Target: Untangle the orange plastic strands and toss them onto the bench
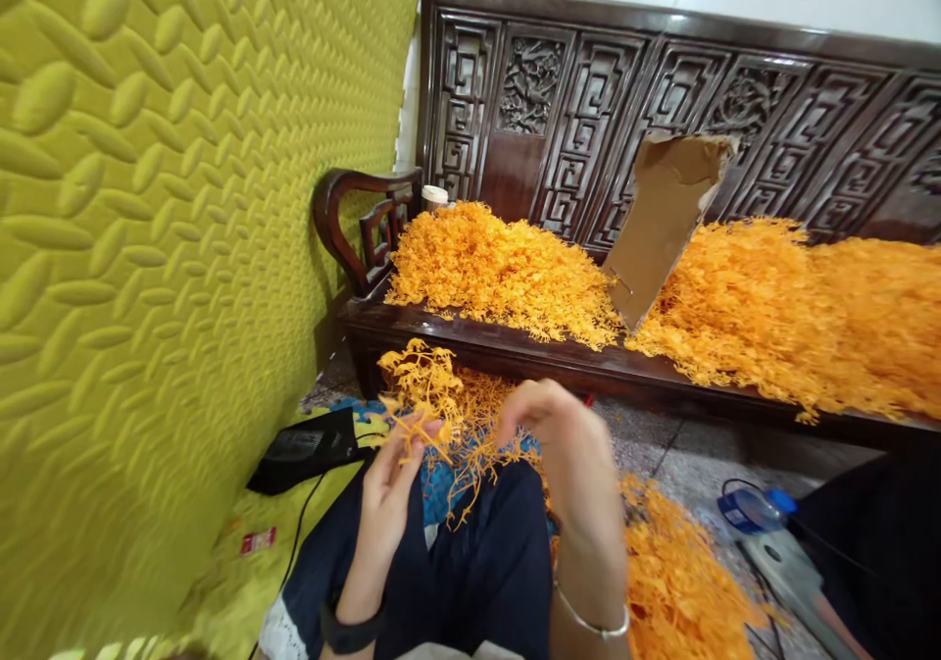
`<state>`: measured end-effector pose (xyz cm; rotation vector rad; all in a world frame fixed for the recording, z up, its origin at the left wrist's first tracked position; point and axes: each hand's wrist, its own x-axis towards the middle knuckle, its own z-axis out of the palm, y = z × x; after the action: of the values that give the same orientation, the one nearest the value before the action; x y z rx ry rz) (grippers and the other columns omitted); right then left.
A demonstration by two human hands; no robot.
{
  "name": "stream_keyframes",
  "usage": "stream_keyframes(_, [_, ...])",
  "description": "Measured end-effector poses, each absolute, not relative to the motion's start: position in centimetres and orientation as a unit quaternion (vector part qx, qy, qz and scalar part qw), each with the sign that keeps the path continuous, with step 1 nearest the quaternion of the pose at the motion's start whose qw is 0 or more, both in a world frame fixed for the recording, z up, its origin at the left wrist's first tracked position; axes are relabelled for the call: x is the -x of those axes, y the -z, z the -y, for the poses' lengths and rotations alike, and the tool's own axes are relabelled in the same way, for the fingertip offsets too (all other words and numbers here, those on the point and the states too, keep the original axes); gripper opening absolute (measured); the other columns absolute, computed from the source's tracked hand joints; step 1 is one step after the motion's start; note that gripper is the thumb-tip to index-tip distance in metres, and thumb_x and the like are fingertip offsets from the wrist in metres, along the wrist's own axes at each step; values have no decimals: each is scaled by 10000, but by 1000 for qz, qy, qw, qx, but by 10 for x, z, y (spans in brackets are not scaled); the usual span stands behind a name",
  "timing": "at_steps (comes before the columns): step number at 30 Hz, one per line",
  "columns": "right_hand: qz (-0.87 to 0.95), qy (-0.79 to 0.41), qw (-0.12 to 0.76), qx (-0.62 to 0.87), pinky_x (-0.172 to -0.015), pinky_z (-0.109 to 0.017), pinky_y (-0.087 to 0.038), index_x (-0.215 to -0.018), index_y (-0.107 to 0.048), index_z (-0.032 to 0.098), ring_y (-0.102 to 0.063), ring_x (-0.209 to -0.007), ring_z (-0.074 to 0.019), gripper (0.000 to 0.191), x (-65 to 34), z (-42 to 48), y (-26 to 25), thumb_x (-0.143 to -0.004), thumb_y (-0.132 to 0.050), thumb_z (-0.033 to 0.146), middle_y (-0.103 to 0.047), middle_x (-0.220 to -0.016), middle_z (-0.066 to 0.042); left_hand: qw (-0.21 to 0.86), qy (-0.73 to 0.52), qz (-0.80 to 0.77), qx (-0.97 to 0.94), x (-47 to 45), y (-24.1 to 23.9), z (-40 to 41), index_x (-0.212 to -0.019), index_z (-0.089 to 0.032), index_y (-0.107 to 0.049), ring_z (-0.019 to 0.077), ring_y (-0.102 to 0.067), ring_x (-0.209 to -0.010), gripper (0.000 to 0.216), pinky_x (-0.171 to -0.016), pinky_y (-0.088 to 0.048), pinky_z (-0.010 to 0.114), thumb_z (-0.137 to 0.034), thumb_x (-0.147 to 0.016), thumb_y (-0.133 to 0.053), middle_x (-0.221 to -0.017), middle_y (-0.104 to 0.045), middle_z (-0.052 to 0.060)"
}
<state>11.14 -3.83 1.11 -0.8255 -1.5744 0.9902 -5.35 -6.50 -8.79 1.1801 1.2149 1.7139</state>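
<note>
My left hand (397,464) pinches a thin, branching orange plastic sprig (413,432) between thumb and fingers above my lap. Just beyond it, a tangle of orange plastic strands (481,415) spreads between my knees and the bench, with some ends hanging over my dark trousers. My right hand (555,434) is bent downward to the right of that tangle. Its fingertips are blurred and partly hidden, so what they hold, if anything, does not show.
Heaps of orange plastic pieces (500,273) lie on a carved wooden bench (507,341), parted by an upright cardboard piece (654,219). Another orange pile (676,572) is on the floor at right, near a plastic bottle (757,508). A yellow padded wall (183,248) stands left, beside a black bag (305,449).
</note>
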Motion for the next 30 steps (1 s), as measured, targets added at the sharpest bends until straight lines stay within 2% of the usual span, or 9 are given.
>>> stream_keyframes(3, [599,-542,481,340,-607,-269,-496,-1008,-580,174,-608,-704,-143,501,-97,22,9,-859,-375,606,-631,-875,-70,215,-589,-478,-616,53,92,65,-1203,-283,-586,197,-531,-1165,352,-1015,-389,356,-176,-888,-468,-1227,-616,38])
stream_keyframes(5, [557,-612,449,336,-652,-298,-509,-1092,-560,176,-623,-765,-171,588,-93,14,25,-788,-446,665,-636,-966,-95,132,-526,-463,-701,54,95,64,-1230,-310,-565,202,-462,-1238,428,-1043,-363,391,-105,-882,-425,-1277,-581,22])
stream_keyframes(7, [522,-647,450,325,-746,-319,-507,-1140,-547,196,-619,-853,-185,585,-94,12,36,-735,-574,617,-631,-1026,-91,92,-492,-454,-737,55,99,63,-1246,-323,-548,205,-407,-1285,495,-1056,-350,426,-49,-864,-393,-1300,-561,10])
stream_keyframes(11, [504,-690,434,285,-828,-328,-496,-1219,-497,276,-600,-931,-177,694,-101,17,46,-596,-795,347,-560,-1190,-51,120,-522,-449,-715,53,101,62,-1214,-316,-578,226,-410,-1288,523,-1048,-367,455,-15,-833,-386,-1326,-534,23])
stream_keyframes(16, [436,-687,486,320,-918,-343,-462,-1242,-498,254,-598,-971,-171,646,-93,22,55,-649,-751,290,-612,-1096,-39,219,-555,-415,-687,47,91,64,-1177,-308,-614,237,-443,-1265,469,-1065,-342,463,-43,-845,-415,-1248,-599,39])
stream_keyframes(20, [406,-693,508,311,-907,-332,-464,-1245,-494,260,-599,-950,-164,689,-84,22,63,-613,-766,231,-624,-1046,-29,221,-543,-402,-703,44,88,63,-1174,-304,-618,236,-451,-1258,466,-1092,-285,485,-36,-840,-435,-1219,-622,47])
stream_keyframes(22, [389,-697,528,289,-902,-320,-462,-1257,-480,267,-602,-932,-155,689,-81,22,65,-626,-751,210,-631,-1009,-24,199,-534,-415,-709,42,89,63,-1185,-302,-609,238,-404,-1292,467,-1091,-284,487,-37,-839,-443,-1279,-577,49])
stream_keyframes(27, [350,-705,563,253,-830,-267,-475,-1300,-427,276,-611,-827,-122,675,-75,25,64,-688,-699,195,-639,-929,-12,112,-534,-463,-698,36,96,65,-1186,-296,-599,271,-240,-1370,442,-1103,-233,504,-60,-831,-482,-1483,-315,31])
stream_keyframes(30, [343,-706,570,241,-795,-235,-470,-1312,-415,275,-608,-817,-112,657,-74,25,62,-715,-683,205,-638,-915,-10,127,-541,-461,-691,30,98,68,-1170,-292,-607,285,-260,-1360,415,-1096,-250,485,-76,-835,-493,-1486,-305,39])
